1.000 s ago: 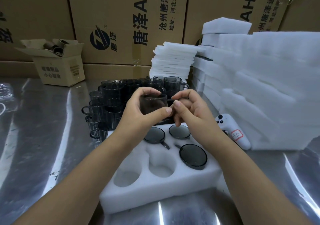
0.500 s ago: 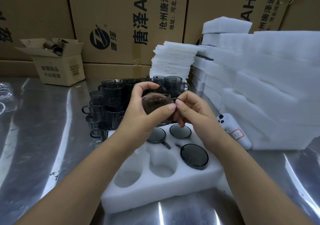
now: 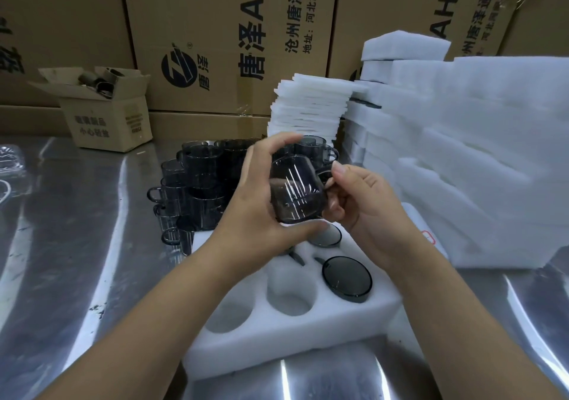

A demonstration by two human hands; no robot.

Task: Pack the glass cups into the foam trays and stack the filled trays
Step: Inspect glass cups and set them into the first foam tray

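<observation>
Small box: an open cardboard box [image 3: 101, 113] stands at the far left of the table [image 3: 70, 230], with dark pieces inside.
Loose cups: a cluster of dark glass mugs [image 3: 197, 178] stands on the table, just beyond the tray's far left corner.
Left grip [image 3: 255, 212]: wraps the body of one glass cup [image 3: 297, 193], thumb beneath, fingers curled over the top.
Held cup: in the air above the far end of the tray, tilted off upright, between both grips.
Right grip [image 3: 366, 208]: narrow, pinching the cup's handle on its right side.
Foam tray [image 3: 308, 341]: lies on the table nearest the person; its two near left holes are unfilled.
Packed cups: one seated cup [image 3: 346, 278] sits base-up in the near right hole; a second cup [image 3: 328, 236] is behind it, partly hidden.
Foam sheets [image 3: 308, 107]: a stack behind the mugs.
Foam pile [image 3: 477, 159]: tall, white, at the far right.
</observation>
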